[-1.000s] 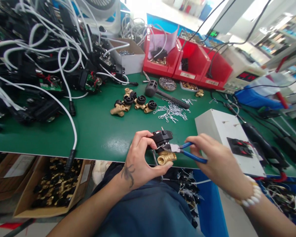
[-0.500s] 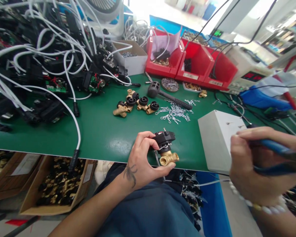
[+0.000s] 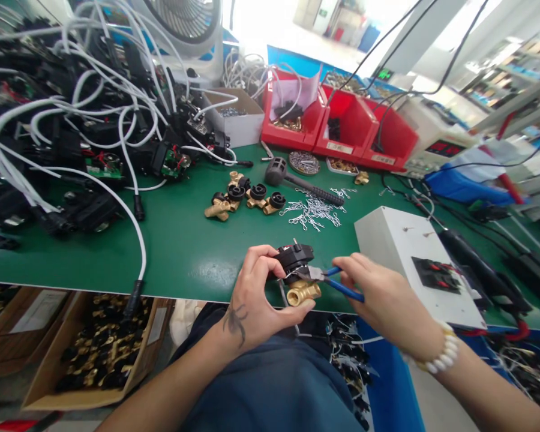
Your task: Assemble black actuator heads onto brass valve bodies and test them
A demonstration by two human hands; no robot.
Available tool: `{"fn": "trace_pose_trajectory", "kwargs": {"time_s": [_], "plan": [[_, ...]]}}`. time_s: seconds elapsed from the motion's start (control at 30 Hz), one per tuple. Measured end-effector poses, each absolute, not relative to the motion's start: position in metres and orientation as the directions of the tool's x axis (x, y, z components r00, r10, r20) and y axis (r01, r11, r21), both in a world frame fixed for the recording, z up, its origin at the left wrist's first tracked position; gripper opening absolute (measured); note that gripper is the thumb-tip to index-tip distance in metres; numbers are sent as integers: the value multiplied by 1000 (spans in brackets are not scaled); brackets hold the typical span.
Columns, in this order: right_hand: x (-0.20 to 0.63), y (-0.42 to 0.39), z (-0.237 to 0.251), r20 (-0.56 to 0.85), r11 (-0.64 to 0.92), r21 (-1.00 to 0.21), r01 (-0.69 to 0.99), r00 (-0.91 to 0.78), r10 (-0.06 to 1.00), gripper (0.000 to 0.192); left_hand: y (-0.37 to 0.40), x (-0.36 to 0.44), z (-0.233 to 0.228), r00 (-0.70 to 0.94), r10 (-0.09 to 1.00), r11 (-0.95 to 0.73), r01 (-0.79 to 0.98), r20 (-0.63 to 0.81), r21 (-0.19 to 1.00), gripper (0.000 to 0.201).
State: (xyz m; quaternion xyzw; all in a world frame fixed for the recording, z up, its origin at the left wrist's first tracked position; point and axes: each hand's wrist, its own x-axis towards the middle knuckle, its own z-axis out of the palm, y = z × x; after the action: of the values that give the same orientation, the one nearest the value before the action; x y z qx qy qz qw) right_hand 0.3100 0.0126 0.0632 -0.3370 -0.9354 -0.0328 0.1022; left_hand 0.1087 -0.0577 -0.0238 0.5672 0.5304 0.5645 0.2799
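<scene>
My left hand (image 3: 256, 294) grips a brass valve with a black plastic top (image 3: 297, 276) just above the near edge of the green table (image 3: 180, 240). My right hand (image 3: 378, 300) holds blue-handled pliers (image 3: 335, 282), and their jaws touch the valve between the black top and the brass body. Several more brass valves with black caps (image 3: 243, 199) lie farther back on the table. A pile of small wire clips (image 3: 312, 213) lies to their right.
A white box with red switches (image 3: 409, 252) stands right of my hands. A black mallet (image 3: 297, 177), red bins (image 3: 342, 123), a tangle of white cables and black parts (image 3: 72, 132) and a fan (image 3: 184, 24) fill the back. Cardboard boxes of valves (image 3: 94, 354) sit below the table.
My right hand swung away to the right with the pliers half a second ago, then came back; the jaws are on the valve again. My left hand kept holding the valve.
</scene>
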Motion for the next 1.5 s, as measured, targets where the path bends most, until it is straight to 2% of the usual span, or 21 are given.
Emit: {"fn": "trace_pose_trajectory", "kwargs": {"time_s": [0.03,0.1,0.17,0.2,0.3,0.37,0.4,0.47,0.57,0.67,0.73,0.8,0.9,1.0,1.07,1.13,1.23,1.27,1.33,1.4,1.5], "plan": [[310,13,65,242,765,-13,644,-740,627,18,-58,109,-24,-201,919,-277,285,340,918,41],[309,13,69,493,694,-121,709,-564,662,16,-58,109,-25,-199,920,-278,277,338,920,42],[308,11,69,695,670,-200,715,-378,611,20,-58,109,-25,-197,919,-285,267,342,921,42],[307,10,67,719,695,-184,695,-387,577,23,-58,109,-26,-199,918,-287,264,343,921,43],[306,10,61,505,818,-52,574,-691,517,25,-58,109,-26,-213,914,-288,261,346,921,47],[308,11,62,338,812,-37,582,-758,558,21,-58,109,-27,-223,911,-288,256,346,923,50],[310,11,64,352,783,-48,621,-723,595,19,-58,109,-27,-226,910,-289,253,347,923,51],[312,11,67,533,687,-125,716,-536,655,19,-58,109,-27,-222,910,-296,246,351,923,51],[311,9,64,730,690,-152,708,-390,561,24,-58,110,-28,-220,907,-305,245,359,920,52],[308,11,59,466,790,-36,613,-688,556,17,-58,110,-28,-227,906,-299,252,357,920,52],[308,12,60,331,774,-41,632,-723,607,15,-58,110,-28,-225,909,-293,254,351,922,52],[308,13,62,484,722,-92,685,-603,634,15,-58,110,-28,-219,911,-295,252,351,922,53],[306,13,63,679,742,-142,655,-482,554,22,-58,110,-28,-214,908,-304,254,360,918,52],[304,14,63,458,821,-72,566,-713,531,25,-58,110,-28,-221,908,-297,261,357,918,52],[305,14,66,340,807,-60,588,-748,570,24,-58,111,-29,-222,909,-294,262,354,919,52],[305,12,69,457,727,-124,675,-611,646,22,-58,111,-29,-219,909,-295,261,354,919,52],[305,10,69,689,704,-208,679,-409,598,28,-58,112,-29,-219,906,-303,261,362,916,52],[305,11,68,672,736,-185,652,-462,578,29,-58,112,-29,-220,905,-304,263,364,916,52],[305,13,67,470,805,-120,581,-681,562,27,-58,112,-29,-224,905,-301,267,362,916,52],[308,14,68,306,799,-101,593,-745,592,22,-58,112,-29,-226,909,-289,262,350,921,52],[312,12,69,490,679,-128,723,-549,677,17,-58,111,-29,-225,913,-284,253,341,925,52]]}}
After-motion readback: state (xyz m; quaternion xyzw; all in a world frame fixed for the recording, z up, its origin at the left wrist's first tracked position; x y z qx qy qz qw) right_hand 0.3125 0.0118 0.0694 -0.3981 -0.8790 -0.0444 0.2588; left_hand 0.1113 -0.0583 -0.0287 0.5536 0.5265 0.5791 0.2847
